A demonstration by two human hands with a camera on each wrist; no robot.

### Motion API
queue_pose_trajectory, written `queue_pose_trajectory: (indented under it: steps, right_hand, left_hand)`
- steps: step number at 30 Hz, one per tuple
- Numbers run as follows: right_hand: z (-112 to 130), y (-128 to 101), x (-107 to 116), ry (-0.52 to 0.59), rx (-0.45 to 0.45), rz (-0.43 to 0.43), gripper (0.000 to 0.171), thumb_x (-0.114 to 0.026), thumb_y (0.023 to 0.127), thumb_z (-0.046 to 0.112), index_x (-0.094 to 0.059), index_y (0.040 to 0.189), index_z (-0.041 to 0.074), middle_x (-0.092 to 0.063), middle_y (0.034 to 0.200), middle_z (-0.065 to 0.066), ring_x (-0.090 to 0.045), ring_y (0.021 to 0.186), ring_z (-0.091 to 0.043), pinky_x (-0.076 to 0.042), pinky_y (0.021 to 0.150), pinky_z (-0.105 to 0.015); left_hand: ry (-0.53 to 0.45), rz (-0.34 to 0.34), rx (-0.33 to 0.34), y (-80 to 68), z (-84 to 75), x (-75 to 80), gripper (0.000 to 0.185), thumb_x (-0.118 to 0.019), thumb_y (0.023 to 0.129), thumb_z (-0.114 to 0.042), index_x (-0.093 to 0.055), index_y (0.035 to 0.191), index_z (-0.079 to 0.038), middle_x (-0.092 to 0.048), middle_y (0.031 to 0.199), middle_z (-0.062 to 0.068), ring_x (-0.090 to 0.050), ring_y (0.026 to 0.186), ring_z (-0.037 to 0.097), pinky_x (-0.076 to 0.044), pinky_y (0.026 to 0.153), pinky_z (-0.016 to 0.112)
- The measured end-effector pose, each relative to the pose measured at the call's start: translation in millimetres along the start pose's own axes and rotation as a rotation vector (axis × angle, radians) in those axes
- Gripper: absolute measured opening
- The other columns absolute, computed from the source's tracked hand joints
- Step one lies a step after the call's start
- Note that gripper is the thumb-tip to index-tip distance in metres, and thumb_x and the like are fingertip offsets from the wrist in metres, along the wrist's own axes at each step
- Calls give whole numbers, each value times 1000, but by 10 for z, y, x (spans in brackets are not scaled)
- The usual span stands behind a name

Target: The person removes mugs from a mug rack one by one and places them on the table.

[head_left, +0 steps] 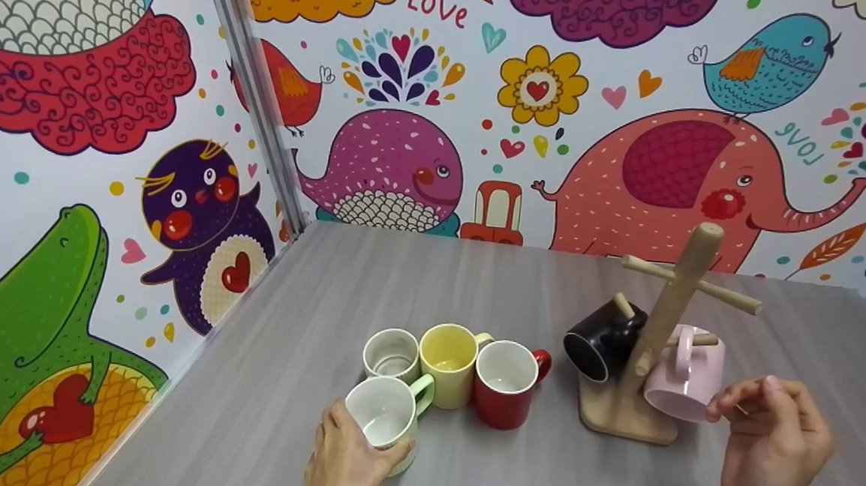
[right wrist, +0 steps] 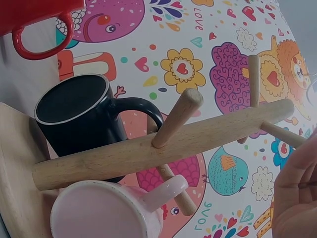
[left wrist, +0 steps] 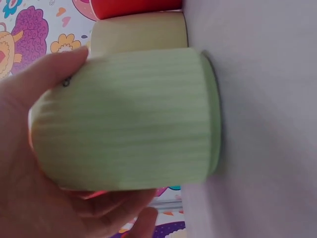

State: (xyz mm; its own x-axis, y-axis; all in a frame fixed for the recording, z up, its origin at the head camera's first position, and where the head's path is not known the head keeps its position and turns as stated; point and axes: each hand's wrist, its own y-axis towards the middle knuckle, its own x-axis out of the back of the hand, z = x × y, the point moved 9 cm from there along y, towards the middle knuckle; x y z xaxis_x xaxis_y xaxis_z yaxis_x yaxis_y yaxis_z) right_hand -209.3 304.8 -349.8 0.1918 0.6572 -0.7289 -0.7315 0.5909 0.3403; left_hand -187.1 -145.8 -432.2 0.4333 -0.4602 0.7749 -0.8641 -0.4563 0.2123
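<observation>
My left hand (head_left: pixel 348 456) grips a light green mug (left wrist: pixel 129 121) round its side, fingers and thumb near the rim. The mug stands upright close over the table, its handle pointing away to the right. On the wooden mug tree (head_left: pixel 674 303) a pink mug (head_left: pixel 684 378) hangs by its handle from a low right peg, and a black mug (right wrist: pixel 81 114) hangs from a peg on the left, mouth tilted down. Just right of the pink mug is my right hand (head_left: pixel 778 437), raised, with fingers loosely bent and nothing in them.
Behind the green mug stand a white mug (head_left: pixel 391 355), a yellow mug (head_left: pixel 446 379) and a red mug (head_left: pixel 502 397), close together. The mug tree's upper pegs (head_left: pixel 730 297) stick out bare. Printed wall panels (head_left: pixel 430 47) border the grey table (head_left: pixel 259 383) at the back and left.
</observation>
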Motion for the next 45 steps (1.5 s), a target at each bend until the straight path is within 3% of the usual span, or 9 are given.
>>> queue_pose_trajectory:
  steps: [7, 11, 14, 19, 22, 28, 33, 39, 45]
  right_hand:
    - [50, 35, 13, 34, 26, 17, 27, -56, 88, 3, -44, 73, -16, -48, 57, -22, -45, 45, -29, -44, 41, -30]
    - [61, 38, 34, 29, 28, 11, 27, -56, 88, 4, -45, 73, -16, -48, 57, -22, -45, 45, -29, -44, 41, -30]
    - [72, 47, 55, 14, 30, -5, 28, -58, 88, 5, -45, 74, -16, -48, 57, -22, -45, 44, -29, -45, 41, -30]
    - [99, 67, 75, -22, 33, -24, 29, -59, 87, 7, -45, 75, -16, -48, 59, -22, -45, 45, -29, -46, 42, -30]
    - [92, 61, 76, -22, 34, -18, 28, -58, 88, 7, -45, 74, -15, -49, 58, -21, -46, 45, -28, -45, 42, -30]
    - [73, 54, 110, -41, 33, -34, 28, -58, 88, 7, -46, 74, -14, -48, 58, -21, -47, 45, -27, -45, 41, -29]
    - [75, 73, 98, -90, 36, -34, 28, -57, 88, 7, -46, 74, -14, -49, 58, -20, -48, 45, -26, -46, 41, -28]
    - [82, 81, -61, -45, 76, 115, 22, -51, 89, -3, -46, 73, -17, -51, 58, -21, -51, 46, -25, -46, 42, -28]
    - [81, -2, -116, -517, 122, 135, 16, -56, 85, -5, -52, 75, -17, -53, 59, -14, -48, 46, -17, -41, 42, -21]
  left_hand:
    - [-7, -4, -44, 15, -58, -28, 98, -83, 46, -52, -39, 115, 3, -50, 101, 17, -53, 93, 38, -45, 67, 53]
    - [5, -103, -113, -12, -134, 180, 105, -83, 47, -51, -36, 121, 5, -45, 109, 21, -48, 98, 40, -43, 71, 56]
    - [-24, -254, -275, -71, -360, 499, 101, -82, 50, -49, -37, 123, 5, -43, 113, 21, -45, 100, 39, -40, 76, 55]
    - [-134, -404, -701, -263, -949, 813, 55, -76, 65, -40, -59, 105, -6, -55, 102, 6, -52, 90, 23, -42, 70, 39]
    - [-188, -371, -858, -332, -1210, 799, 31, -73, 72, -33, -65, 93, -11, -58, 92, -3, -55, 83, 15, -42, 68, 33]
    - [-182, -250, -1037, -410, -1611, 615, 18, -72, 74, -26, -63, 85, -16, -57, 83, -8, -54, 79, 10, -41, 71, 28]
    - [-163, -195, -1127, -470, -1859, 478, 15, -71, 77, -27, -64, 85, -16, -58, 81, -9, -54, 76, 10, -41, 69, 27]
    - [-123, -164, -1191, -506, -2071, 392, 11, -68, 79, -27, -63, 82, -18, -58, 78, -10, -54, 76, 8, -40, 65, 25]
    - [-161, -112, -1195, -491, -2188, 337, 7, -67, 81, -26, -65, 82, -20, -59, 81, -11, -55, 81, 6, -43, 70, 25]
